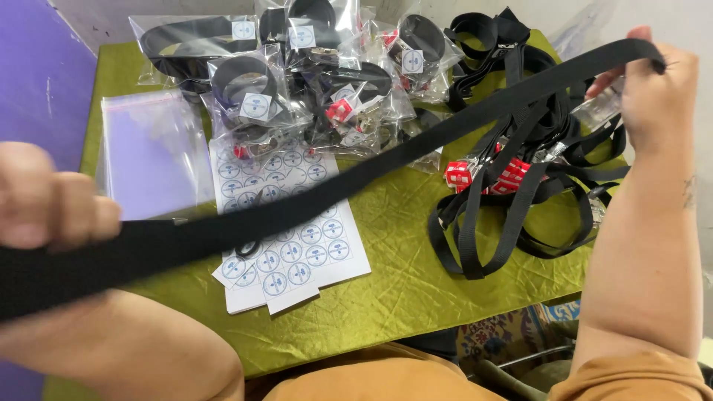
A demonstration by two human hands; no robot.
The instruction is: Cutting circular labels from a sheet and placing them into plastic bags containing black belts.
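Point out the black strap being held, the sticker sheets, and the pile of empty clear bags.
black strap (416, 141), head view, middle of the stretched span.
sticker sheets (297, 252), head view, round labels on the top sheet.
empty clear bags (152, 152), head view, centre of the stack.

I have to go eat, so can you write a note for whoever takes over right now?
Left hand and right hand hold one long black woven strap stretched flat above the green cloth-covered table.
Done: several coiled straps sit sealed in clear plastic bags at the back.
Left: a tangled pile of loose black straps at right; empty clear bags and round-sticker sheets wait at left.
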